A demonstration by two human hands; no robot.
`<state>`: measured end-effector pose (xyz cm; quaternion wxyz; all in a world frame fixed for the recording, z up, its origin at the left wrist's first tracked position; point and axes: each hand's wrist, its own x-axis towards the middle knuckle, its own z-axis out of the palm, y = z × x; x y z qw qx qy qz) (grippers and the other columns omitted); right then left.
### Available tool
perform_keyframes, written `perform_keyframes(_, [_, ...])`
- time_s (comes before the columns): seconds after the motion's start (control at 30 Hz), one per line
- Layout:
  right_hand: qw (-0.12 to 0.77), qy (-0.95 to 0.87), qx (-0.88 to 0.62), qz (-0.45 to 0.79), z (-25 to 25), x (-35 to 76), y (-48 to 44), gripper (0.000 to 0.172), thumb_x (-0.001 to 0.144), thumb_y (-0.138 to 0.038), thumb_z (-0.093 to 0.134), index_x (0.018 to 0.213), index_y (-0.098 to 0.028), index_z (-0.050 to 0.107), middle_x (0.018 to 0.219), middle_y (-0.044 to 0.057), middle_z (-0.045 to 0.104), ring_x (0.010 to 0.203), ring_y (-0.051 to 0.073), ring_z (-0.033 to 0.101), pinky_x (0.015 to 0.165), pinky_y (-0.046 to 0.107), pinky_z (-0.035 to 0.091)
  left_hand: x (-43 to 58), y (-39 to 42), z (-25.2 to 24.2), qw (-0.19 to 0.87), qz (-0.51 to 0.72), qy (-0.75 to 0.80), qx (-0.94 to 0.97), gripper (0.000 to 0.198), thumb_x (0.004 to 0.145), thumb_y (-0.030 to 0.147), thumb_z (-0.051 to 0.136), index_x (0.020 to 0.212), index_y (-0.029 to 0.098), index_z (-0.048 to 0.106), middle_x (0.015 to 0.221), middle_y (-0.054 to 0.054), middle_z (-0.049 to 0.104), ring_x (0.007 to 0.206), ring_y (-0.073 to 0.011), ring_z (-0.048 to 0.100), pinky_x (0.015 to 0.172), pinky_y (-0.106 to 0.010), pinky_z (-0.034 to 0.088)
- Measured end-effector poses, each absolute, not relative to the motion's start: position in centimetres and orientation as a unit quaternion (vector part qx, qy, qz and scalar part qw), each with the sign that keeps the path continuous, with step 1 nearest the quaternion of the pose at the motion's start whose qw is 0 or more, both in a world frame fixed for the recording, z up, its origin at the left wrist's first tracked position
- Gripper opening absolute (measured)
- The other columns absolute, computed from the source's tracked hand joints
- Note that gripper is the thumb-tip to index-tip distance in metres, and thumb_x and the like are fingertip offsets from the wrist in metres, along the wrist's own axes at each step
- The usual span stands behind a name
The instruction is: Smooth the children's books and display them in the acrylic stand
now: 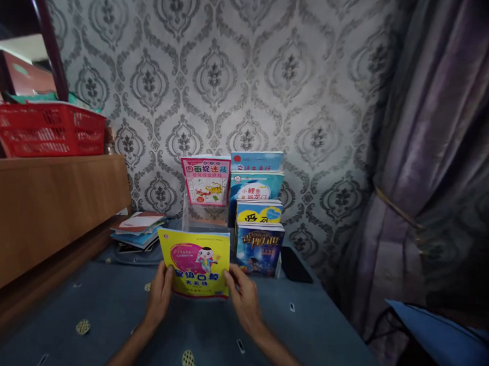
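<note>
The yellow book point(195, 265) is held up between the person's two hands, with its front cover showing. The left hand point(160, 291) pinches its left side and the right hand point(244, 296) pinches its right side, thumbs in front. Behind it, a pink book point(207, 184) leans in a clear stand point(206, 215), next to a row of books point(258, 250). A flat black thing point(296, 264) lies to the right on the blue counter point(207, 339). A messy pile point(139, 230) lies to the left, near a red basket point(50, 132) up on a wooden ledge point(55, 195).
</note>
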<state>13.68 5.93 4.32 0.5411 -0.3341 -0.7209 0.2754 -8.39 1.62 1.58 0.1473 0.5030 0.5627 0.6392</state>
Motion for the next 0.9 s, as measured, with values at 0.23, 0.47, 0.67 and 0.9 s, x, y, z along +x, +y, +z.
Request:
perform_keyframes(0.23, [0.519, -0.745, -0.340, 0.245, 2.9, 14.3, 5.9, 0.028, 0.097, -0.042, 0.043, 0.079, -0.023, 0.053, 0.070, 0.000, 0.062, 0.063, 0.018, 0.061, 0.054, 0.025, 0.046, -8.3, 1.0, 1.3, 0.174, 0.607, 0.576, 0.519, 0.044, 0.092, 0.066, 0.042, 0.087, 0.025, 0.057, 0.083, -0.004, 0.065, 0.083, -0.0258, 0.064, 0.072, -0.036, 0.053])
perform_keyframes(0.47, [0.502, -0.767, -0.325, 0.233, 5.8, 14.4, 8.0, 0.025, 0.096, -0.039, 0.043, 0.077, -0.024, 0.049, 0.068, 0.000, 0.061, 0.061, 0.017, 0.061, 0.057, 0.027, 0.047, -8.8, 2.1, 4.2, 0.133, 0.604, 0.571, 0.540, 0.044, 0.090, 0.065, 0.044, 0.086, 0.023, 0.056, 0.079, -0.003, 0.063, 0.075, -0.0221, 0.061, 0.066, -0.031, 0.049])
perform_keyframes(0.67, [0.521, -0.773, -0.294, 0.209, 11.9, 14.5, 11.8, 0.015, 0.090, -0.036, 0.049, 0.086, -0.023, 0.055, 0.078, 0.001, 0.066, 0.071, 0.019, 0.062, 0.065, 0.029, 0.051, -10.5, 5.7, 10.1, 0.051, 0.589, 0.529, 0.609, 0.026, 0.095, 0.044, 0.043, 0.081, 0.023, 0.048, 0.073, 0.002, 0.055, 0.070, -0.0173, 0.053, 0.066, -0.028, 0.043])
perform_keyframes(0.9, [0.550, -0.779, -0.271, 0.135, 23.4, 13.9, 17.6, 0.016, 0.088, -0.027, 0.052, 0.100, -0.020, 0.061, 0.088, 0.005, 0.070, 0.083, 0.021, 0.063, 0.078, 0.036, 0.053, -12.8, 12.0, 21.3, -0.067, 0.602, 0.452, 0.655, 0.017, 0.092, 0.034, 0.048, 0.084, 0.021, 0.054, 0.082, -0.001, 0.055, 0.079, -0.0177, 0.051, 0.072, -0.028, 0.042])
